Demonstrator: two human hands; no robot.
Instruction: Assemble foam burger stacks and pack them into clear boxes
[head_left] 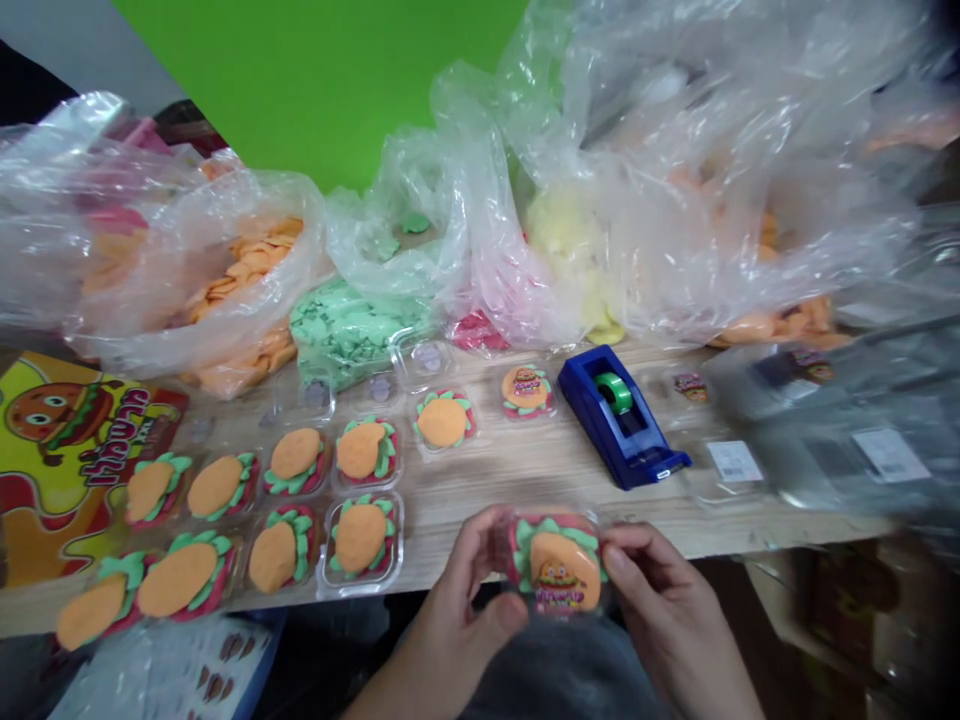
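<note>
Between my two hands, at the table's front edge, is a clear plastic box [556,562] with a burger-shaped foam sweet inside and a printed burger label on its lid. My left hand [476,600] grips its left side, thumb in front and fingers behind. My right hand [656,590] pinches the right edge between thumb and fingers. Beyond them stands a blue tape dispenser [619,420] with a green roll. A labelled burger box [525,390] lies left of the dispenser, and an unlabelled burger box [444,420] sits beside that.
Several open burger trays [360,537] stand in rows on the left. Behind are plastic bags of orange pieces [247,265], green pieces [356,320] and yellow pieces [566,235]. A printed burger bag [82,440] lies far left; clear boxes with white labels [889,455] are stacked right.
</note>
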